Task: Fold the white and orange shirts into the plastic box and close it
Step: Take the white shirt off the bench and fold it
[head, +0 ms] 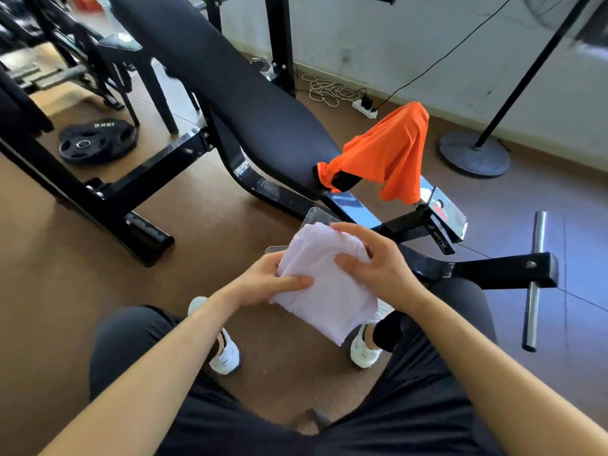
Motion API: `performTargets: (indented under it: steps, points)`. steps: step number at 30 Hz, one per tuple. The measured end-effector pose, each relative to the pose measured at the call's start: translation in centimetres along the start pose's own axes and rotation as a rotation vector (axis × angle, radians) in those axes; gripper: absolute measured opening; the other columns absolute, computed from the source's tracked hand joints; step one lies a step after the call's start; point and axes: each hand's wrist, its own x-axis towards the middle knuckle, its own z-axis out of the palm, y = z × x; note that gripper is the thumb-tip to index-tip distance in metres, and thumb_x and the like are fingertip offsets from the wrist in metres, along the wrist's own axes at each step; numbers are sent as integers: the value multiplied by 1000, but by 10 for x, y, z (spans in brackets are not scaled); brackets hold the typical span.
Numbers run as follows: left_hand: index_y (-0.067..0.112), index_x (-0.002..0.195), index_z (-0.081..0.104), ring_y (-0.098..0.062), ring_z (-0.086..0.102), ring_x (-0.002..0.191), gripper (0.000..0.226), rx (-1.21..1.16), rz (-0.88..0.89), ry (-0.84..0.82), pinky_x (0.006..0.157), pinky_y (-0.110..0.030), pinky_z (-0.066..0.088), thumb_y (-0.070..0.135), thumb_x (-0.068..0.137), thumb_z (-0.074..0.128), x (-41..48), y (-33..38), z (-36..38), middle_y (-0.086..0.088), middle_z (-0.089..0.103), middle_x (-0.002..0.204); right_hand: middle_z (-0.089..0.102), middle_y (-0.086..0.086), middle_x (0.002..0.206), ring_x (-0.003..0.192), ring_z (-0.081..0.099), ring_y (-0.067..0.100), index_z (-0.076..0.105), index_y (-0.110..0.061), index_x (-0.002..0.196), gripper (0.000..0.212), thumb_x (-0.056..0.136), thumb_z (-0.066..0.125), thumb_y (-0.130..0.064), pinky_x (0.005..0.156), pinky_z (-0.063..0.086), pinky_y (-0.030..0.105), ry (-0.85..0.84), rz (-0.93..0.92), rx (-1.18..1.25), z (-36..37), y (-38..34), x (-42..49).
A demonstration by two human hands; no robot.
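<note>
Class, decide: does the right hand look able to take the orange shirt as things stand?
Probably not yet: the right hand grips the white shirt; the way to the orange shirt looks open.

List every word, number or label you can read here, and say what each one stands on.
"15KG": on the weight plate, seen upside down.
White lettering on the foot bar: too blurred to read.
Red sticker just above that lettering: too blurred to read.
White lettering on the black leg at left: too small to read.
No print shows on the white shirt or the orange shirt.
</note>
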Motion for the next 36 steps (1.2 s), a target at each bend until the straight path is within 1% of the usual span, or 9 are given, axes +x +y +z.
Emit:
performTargets:
  steps: [5,10,15,19,24,26,29,34,36]
  points:
    - [22,114,65,-23,68,102,33,6,7,129,88,-48,60,30,85,80,20,-9,-21,-5,69,109,71,-13,111,101,67,6,64,-36,127,43,91,71,-14,86,56,29,83,46,-45,-7,24,33]
    - [18,104,67,-26,70,96,26,-13,-28,263,83,-47,59,29,85,80,55,-23,-48,-7,73,101,71,-7,114,101,68,7,48,-37,144,69,83,79,-32,86,55,27,-84,240,-131,-17,63,75]
    - [20,98,68,-21,70,89,20,50,-98,380,76,-40,59,36,89,75,96,-55,-72,-2,73,96,73,-3,105,96,71,13,64,-37,125,36,91,72,-27,88,59,31,-49,242,-142,-3,94,120]
    - [13,100,69,-21,68,83,15,-117,-180,380,71,-36,55,25,92,71,124,-84,-81,-14,74,99,65,-29,91,88,64,-3,63,-38,118,30,91,70,-28,82,53,28,51,236,-285,18,132,153]
    - [14,102,71,-13,69,80,10,-171,-98,338,66,-25,54,21,96,67,156,-92,-87,-6,75,91,51,-12,142,129,52,10,39,-40,150,71,88,74,-40,106,47,30,-16,285,-192,31,167,176]
    - [13,106,70,-17,69,87,14,-135,-47,318,72,-29,54,23,97,66,165,-94,-86,-9,74,99,47,-11,143,131,47,7,40,-32,151,78,84,79,-37,104,43,20,9,172,-242,37,168,183]
    - [12,107,70,-12,65,88,17,-92,42,313,73,-25,51,24,97,65,175,-95,-85,-4,72,97,50,-8,142,132,47,9,48,-24,146,79,77,85,-33,107,46,33,27,5,-266,48,174,188]
    - [28,110,70,-6,65,93,17,97,93,131,74,-16,48,19,101,58,175,-96,-86,11,70,98,33,-9,152,138,39,9,26,-46,154,96,78,83,-38,104,51,40,-244,-3,-309,53,180,190]
    - [44,108,67,-8,67,97,25,147,90,64,76,-18,49,21,101,58,170,-98,-84,18,70,100,27,-10,155,139,35,8,36,-51,147,81,78,80,-46,105,51,40,-350,39,-390,54,182,187]
